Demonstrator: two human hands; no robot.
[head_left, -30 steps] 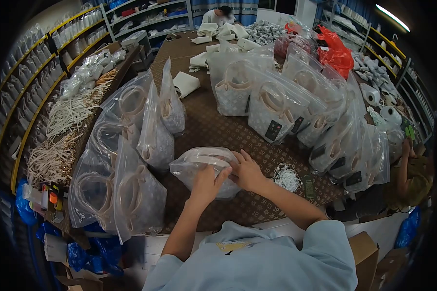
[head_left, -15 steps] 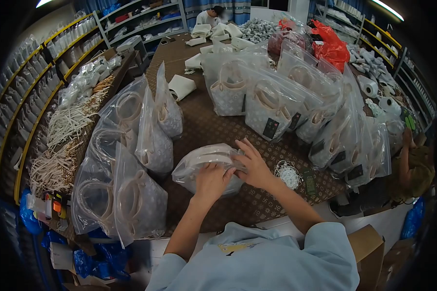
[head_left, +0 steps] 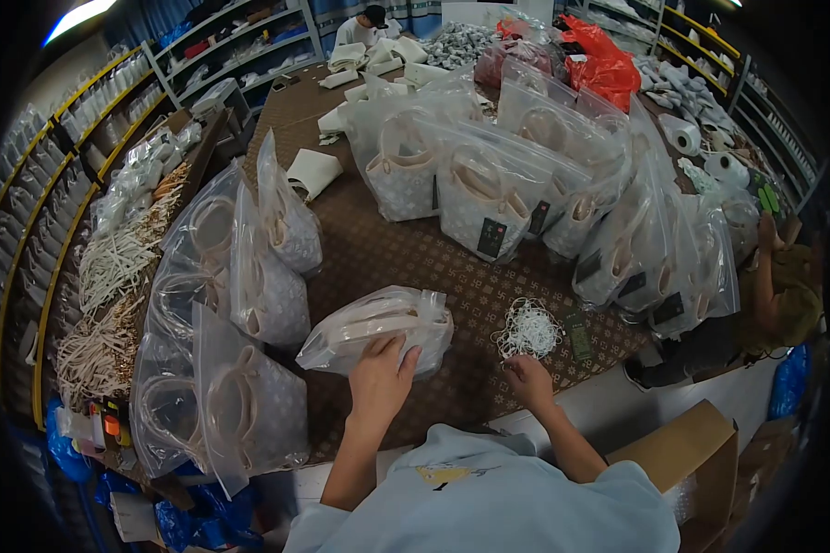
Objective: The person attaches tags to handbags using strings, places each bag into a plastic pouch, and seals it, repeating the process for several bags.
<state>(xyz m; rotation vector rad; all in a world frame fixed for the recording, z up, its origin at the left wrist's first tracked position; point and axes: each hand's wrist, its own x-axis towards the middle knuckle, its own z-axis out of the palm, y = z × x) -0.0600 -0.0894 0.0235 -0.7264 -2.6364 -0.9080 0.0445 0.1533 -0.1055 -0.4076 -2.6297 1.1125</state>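
Observation:
A pale handbag in a clear plastic bag (head_left: 383, 318) lies on the brown patterned table in front of me. My left hand (head_left: 381, 376) grips its near side, fingers on the plastic and thumb apart. To the right is a tangled pile of thin white strings (head_left: 532, 327). At the near edge of that pile my right hand (head_left: 531, 382) is closed, with its fingertips pinched on a string. A small stack of dark green tags (head_left: 578, 337) lies just right of the strings.
Several handbags in clear plastic stand at left (head_left: 254, 405) and at the back right (head_left: 484, 198). White pieces (head_left: 314, 172) and red plastic bags (head_left: 604, 64) lie farther back. Straps (head_left: 111, 286) hang over a left-hand surface. A person (head_left: 784, 295) works at right, another (head_left: 360, 29) at the far end.
My right hand has left the bagged handbag and moved right and down to the white strings. My left hand stays on the handbag. The view has shifted slightly.

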